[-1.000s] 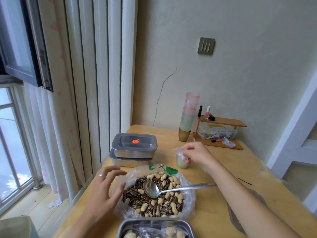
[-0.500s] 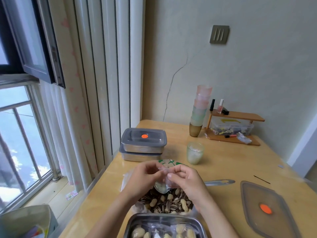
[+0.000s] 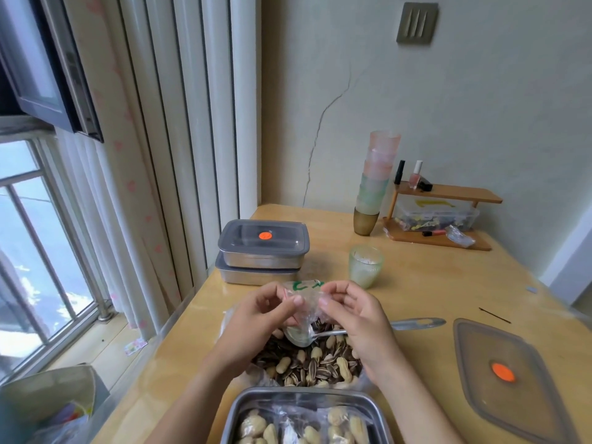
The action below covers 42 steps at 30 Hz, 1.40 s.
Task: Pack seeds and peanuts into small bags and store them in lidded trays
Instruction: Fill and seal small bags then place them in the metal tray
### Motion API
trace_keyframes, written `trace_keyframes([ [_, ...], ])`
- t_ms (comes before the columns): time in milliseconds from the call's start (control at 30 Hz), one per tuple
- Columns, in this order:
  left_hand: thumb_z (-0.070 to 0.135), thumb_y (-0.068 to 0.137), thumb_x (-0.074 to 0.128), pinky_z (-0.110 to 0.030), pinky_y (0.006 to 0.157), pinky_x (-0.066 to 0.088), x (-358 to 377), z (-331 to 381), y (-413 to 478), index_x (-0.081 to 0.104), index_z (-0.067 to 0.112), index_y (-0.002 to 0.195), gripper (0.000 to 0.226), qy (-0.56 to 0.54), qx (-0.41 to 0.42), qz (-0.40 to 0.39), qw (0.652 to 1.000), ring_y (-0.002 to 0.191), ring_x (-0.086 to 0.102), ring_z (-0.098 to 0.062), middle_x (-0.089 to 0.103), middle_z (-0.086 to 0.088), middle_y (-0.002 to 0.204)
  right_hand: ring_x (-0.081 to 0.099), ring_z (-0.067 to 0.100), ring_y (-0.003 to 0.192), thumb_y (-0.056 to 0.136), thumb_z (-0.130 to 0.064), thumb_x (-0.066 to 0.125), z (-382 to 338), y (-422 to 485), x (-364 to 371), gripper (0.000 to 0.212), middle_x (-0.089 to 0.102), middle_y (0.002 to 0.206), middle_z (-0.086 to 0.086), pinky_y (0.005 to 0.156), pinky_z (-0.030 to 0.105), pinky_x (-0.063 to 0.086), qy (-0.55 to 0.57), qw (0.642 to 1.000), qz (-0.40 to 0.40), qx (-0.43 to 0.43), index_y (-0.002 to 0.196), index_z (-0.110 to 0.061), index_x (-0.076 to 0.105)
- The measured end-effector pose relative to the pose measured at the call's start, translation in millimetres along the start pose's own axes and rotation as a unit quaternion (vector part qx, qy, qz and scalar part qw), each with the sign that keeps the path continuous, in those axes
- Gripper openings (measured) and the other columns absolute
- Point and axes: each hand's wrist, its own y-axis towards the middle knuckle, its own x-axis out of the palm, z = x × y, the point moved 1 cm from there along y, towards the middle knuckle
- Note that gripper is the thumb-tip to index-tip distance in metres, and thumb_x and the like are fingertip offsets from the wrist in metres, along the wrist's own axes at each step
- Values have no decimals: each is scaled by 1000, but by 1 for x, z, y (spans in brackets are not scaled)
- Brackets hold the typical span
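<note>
Right above the big bag of seeds and peanuts [image 3: 307,363], both hands are pinching a small clear bag [image 3: 304,299], left hand [image 3: 256,315] and right hand [image 3: 355,318] each narrowed on one side of its mouth. I'd say the step is opening it up. Best bet: rub the two layers apart with the thumbs, keep the mouth wide and low over the pile so spills fall back in. Spoon [image 3: 320,334] lies in the mix, ready. Steel tray [image 3: 237,415] with filled bags sits nearest, its lid [image 3: 512,376] off to the right on the table [image 3: 416,290].
</note>
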Motion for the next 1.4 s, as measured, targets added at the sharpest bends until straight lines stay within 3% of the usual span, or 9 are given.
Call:
trace_keyframes([
  [100,14,95,69,-33,73,60,0,2,-2,49,-8,101,30,-52,-18,-17,998,82,73,-36,70,-30,89,66,16,81,95,-6,70,2,0,-1,4,71,88,2,78,27,57,11,1000,-6,-1,99,-8,71],
  [367,6,96,67,-29,71,60,-3,1,1,68,-4,99,10,-39,-45,5,998,67,65,-19,65,-16,74,66,16,101,85,9,74,3,3,-3,40,69,104,4,98,35,54,96,995,37,19,119,-11,67],
  [500,13,98,66,-26,66,58,-7,3,0,67,-10,97,23,-63,-41,44,996,69,60,-25,65,-19,76,64,18,101,91,-8,73,-3,1,-6,33,69,110,12,92,32,53,147,987,-1,71,123,-10,69],
  [633,16,98,66,-29,71,60,-6,6,-2,73,-4,96,21,-62,-45,38,996,77,68,-29,74,-21,89,61,23,87,94,-26,71,0,-1,-7,23,73,93,11,83,33,52,42,995,-33,81,104,-6,76],
  [833,17,92,74,-29,74,59,-8,5,-4,75,-4,87,22,-39,-55,24,997,73,65,-24,68,-17,77,62,15,67,100,-20,66,0,3,-13,13,68,71,2,66,22,54,-70,993,91,-12,93,-13,73],
  [1033,14,93,73,-32,76,60,-7,3,-4,73,-7,88,22,-45,-64,35,996,69,63,-25,68,-20,76,61,9,92,92,-21,75,-3,-1,-10,19,63,100,-13,78,24,51,-266,921,206,-195,107,-24,64],
  [1100,15,92,74,-32,74,59,-7,2,-3,72,-7,88,22,-44,-60,45,996,67,61,-24,67,-18,74,62,14,87,92,-12,73,-10,-4,-8,14,63,94,-12,74,23,50,-272,905,172,-279,100,-20,66],
  [1233,12,93,72,-26,69,57,-2,-1,-4,71,-8,90,20,-67,-63,47,995,68,61,-20,67,-14,77,69,19,82,94,-15,70,-10,-7,3,10,71,88,-8,72,32,57,-242,943,-30,-226,94,-24,72],
  [1400,9,91,73,-32,85,62,-1,-1,-5,75,-4,103,18,-114,-88,1,990,90,73,-30,75,-26,103,69,16,87,94,-21,73,-5,-9,10,8,71,95,-12,74,34,57,-272,943,-59,-185,91,-26,68],
])
